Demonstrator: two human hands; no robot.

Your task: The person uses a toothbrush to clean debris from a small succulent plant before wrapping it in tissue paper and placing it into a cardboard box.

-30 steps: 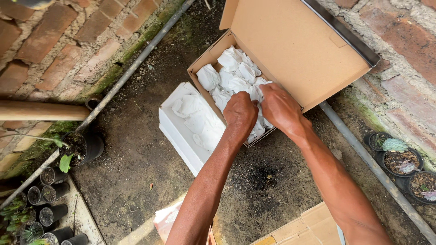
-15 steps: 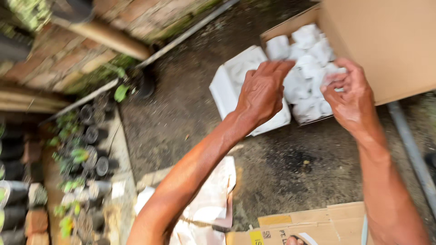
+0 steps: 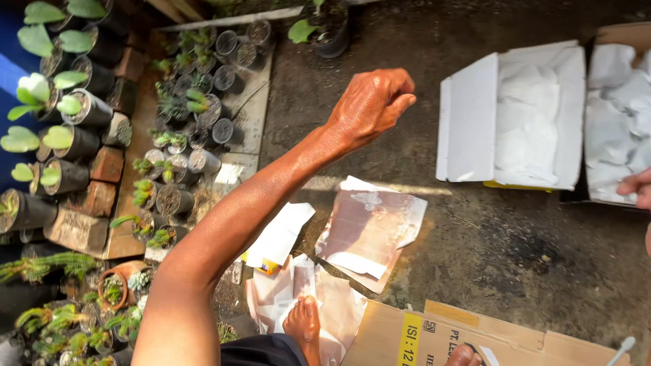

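Head view, looking down on a bare, damp earth floor (image 3: 515, 257). We see the left hand (image 3: 369, 105) raised over the middle of the floor, its arm stretched up from the lower left. The fingers (image 3: 400, 102) are curled into a loose fist with the tips pinched together; we cannot tell whether they enclose anything, since nothing shows between them. The hand touches nothing and hangs well apart from the boxes.

Toward the upper right edge of the floor stands an open white rectangular box (image 3: 468, 122), its flap folded out to the left, filled with crumpled white paper wrapping (image 3: 529, 129). Just beside it, at the right edge, we see an open brown cardboard box (image 3: 620, 34) holding more white wrapped bundles (image 3: 617, 115). The right hand (image 3: 637, 184) shows only as a few fingers at the right edge, lying against the lower edge of those bundles; its hold cannot be judged, as most of the hand is out of frame.

Below the left hand, flattened sheets of torn brownish-white paper (image 3: 369, 227) lie on the floor near its middle, with further pieces nearer the bottom edge. A bare foot (image 3: 304, 325) rests on one of these, and a flattened brown cardboard sheet with a yellow stripe (image 3: 488, 339) lies along the bottom edge.

Along the left side of the floor, we see rows of small black plastic pots with green succulents and cacti (image 3: 176, 129), set among reddish bricks (image 3: 102, 196).
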